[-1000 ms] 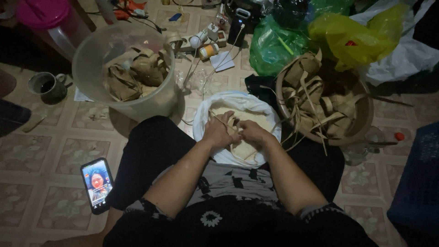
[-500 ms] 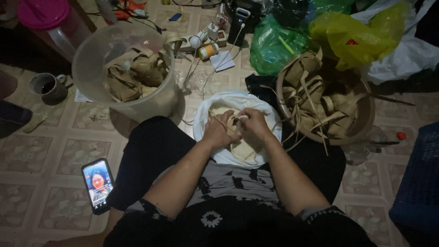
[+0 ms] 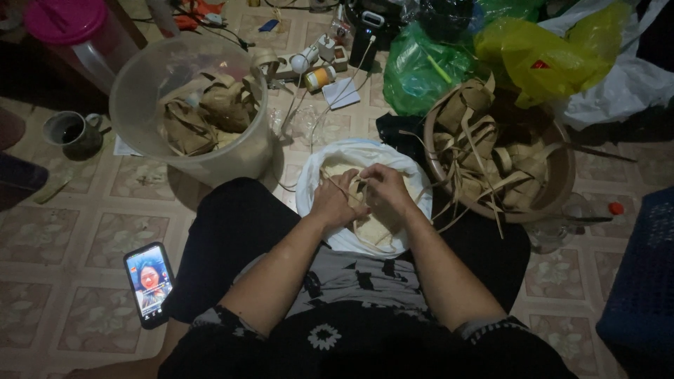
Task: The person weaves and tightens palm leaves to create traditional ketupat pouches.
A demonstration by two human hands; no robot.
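Observation:
Both hands meet over a white bowl point(image 3: 314, 184) lined with plastic that sits between my knees on the tiled floor. My left hand point(image 3: 335, 202) and my right hand point(image 3: 385, 188) pinch a small woven pouch of pale leaf strips point(image 3: 359, 188) between the fingers. Loose strip ends trail from it toward the upper left. Under the hands, pale grain fills the bowl point(image 3: 375, 228). How far the pouch is woven is hidden by the fingers.
A clear plastic tub point(image 3: 188, 105) at the left holds several woven pouches. A round brown basket point(image 3: 554, 165) at the right holds empty leaf casings. A lit phone point(image 3: 148, 282) lies by my left knee. Mug point(image 3: 72, 133), plastic bags point(image 3: 540, 52) and cables lie beyond.
The hands stay over the bowl. The fingers have shifted slightly on the woven pouch, with the right hand now a little higher; nothing else moved.

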